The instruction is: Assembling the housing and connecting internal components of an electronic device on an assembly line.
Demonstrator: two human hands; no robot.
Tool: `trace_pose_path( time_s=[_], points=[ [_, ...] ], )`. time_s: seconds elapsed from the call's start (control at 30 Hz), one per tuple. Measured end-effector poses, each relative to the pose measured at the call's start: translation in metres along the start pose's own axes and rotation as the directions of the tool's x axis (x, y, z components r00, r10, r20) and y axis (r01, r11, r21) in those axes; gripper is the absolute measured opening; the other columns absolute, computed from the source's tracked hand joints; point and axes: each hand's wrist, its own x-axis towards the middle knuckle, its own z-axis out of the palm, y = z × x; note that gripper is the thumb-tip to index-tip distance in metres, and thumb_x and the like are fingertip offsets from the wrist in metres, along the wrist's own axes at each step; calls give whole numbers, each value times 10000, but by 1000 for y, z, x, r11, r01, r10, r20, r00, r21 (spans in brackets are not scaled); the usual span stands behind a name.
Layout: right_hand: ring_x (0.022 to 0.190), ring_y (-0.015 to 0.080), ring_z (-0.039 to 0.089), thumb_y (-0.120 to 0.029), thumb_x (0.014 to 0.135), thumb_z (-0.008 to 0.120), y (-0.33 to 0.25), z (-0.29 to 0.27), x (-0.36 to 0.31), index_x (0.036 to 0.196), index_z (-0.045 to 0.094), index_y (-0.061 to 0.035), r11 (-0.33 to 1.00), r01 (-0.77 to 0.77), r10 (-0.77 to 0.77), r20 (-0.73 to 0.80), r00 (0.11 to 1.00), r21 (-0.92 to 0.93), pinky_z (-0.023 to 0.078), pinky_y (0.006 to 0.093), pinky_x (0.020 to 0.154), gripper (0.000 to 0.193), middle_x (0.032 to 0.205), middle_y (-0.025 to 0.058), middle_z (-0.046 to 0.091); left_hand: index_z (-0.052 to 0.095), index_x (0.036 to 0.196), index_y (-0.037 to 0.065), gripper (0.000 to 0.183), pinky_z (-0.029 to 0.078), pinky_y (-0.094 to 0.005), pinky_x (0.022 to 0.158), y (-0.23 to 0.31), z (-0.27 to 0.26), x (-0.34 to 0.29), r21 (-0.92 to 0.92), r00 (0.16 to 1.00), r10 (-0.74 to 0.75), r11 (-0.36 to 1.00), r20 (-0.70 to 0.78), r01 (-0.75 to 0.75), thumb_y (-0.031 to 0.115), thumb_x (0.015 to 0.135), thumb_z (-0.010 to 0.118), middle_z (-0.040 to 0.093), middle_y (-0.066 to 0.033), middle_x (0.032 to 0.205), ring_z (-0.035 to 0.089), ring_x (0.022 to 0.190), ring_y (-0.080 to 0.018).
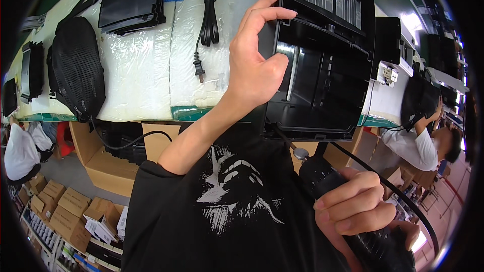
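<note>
Gripping the near left edge of a black housing (322, 65) between thumb and curled fingers, the left hand (254, 60) is steadying it where it is overhanging the bench edge (151, 113), its ribbed, open inside facing up. Wrapping fully around a black powered screwdriver (363, 211), the right hand (353, 204) is holding the tool low and near the body, its bit (287, 143) pointing up toward the housing's near edge but, as far as can be seen, not quite touching it. Judging by this, the housing is lying open and fastening is under way or about to begin; no screws are visible, so how many are driven cannot be told. Lying on white foam sheets (136, 70) are a black power cord (206, 20), a flat black panel (133, 0) and a mesh cover (75, 68). Standing below the bench to the left are plain brown cartons (65, 211), some open, beside shelves of small parts. Working at the next bench on the right is another person (423, 141).
</note>
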Motion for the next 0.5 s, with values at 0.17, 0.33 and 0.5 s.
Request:
trace_pose_path(
  time_s=[0.17, 0.33, 0.5],
  points=[
    [622, 217, 658, 14, 672, 652, -1, -5, 6, 684, 579, -41, 998, -39, 44, 134, 990, -41, 184, 275, 450, 92, 689, 96, 652, 580, 1081, 27, 556, 298, -342, 1067, 0, 0, 1, -43, 1000, -15, 999, -16, 15, -105, 561, 438, 429, -156, 1381, 425, 1268, -244],
    [592, 201, 644, 15, 650, 660, 8, 28, 11, 675, 570, -53, 995, 23, -31, -78, 996, -99, 170, 276, 456, 115, 675, 85, 648, 587, 1055, 23, 557, 269, -344, 1079, 4, 4, -1, -90, 994, -55, 995, -90, 46, -122, 545, 417, 444, -163, 1362, 398, 1292, -273],
    [567, 198, 627, 17, 646, 658, 14, 35, 19, 700, 569, -59, 992, -36, 46, 81, 996, -123, 177, 273, 460, 128, 674, 85, 647, 597, 1004, 34, 539, 277, -349, 1069, 8, 7, 1, -58, 992, -43, 998, -123, 36, -147, 533, 405, 476, -168, 1326, 415, 1276, -292]
  ],
)
